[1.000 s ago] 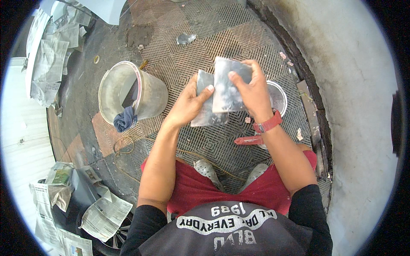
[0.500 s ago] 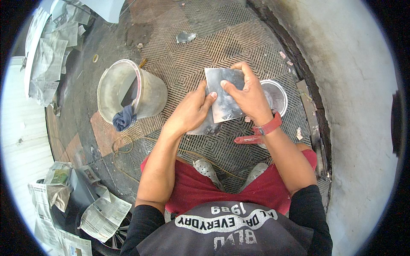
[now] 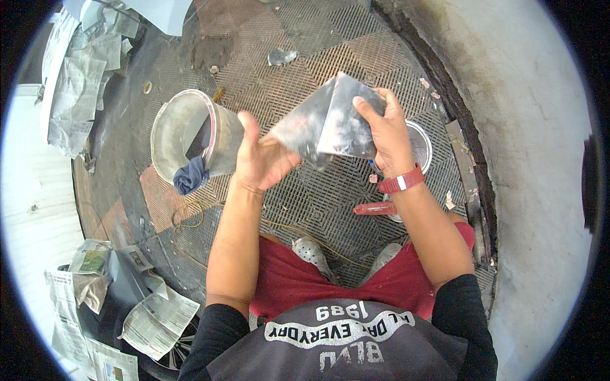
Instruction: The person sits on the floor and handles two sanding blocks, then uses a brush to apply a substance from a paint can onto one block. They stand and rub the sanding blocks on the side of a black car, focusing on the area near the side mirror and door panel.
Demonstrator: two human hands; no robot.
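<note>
Ribbed floor tiles [image 3: 318, 35], worn and stained. Right grip [image 3: 389, 132]: thumb and fingers pinching the right plate [image 3: 349, 130], thin, grey, smeared, above the floor between bucket [image 3: 227, 136] and round tin [image 3: 427, 149]. Left plate [image 3: 304, 120]: overlapped by it, blurred; clamping cannot be told. Left grip [image 3: 267, 155]: spread beside its edge. Likely risk: left plate sliding down, for want of a closed left thumb.

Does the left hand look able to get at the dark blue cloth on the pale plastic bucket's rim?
Probably yes: the left hand is open, and the cloth hangs on the near side of the bucket, with nothing apparent in between.
</note>
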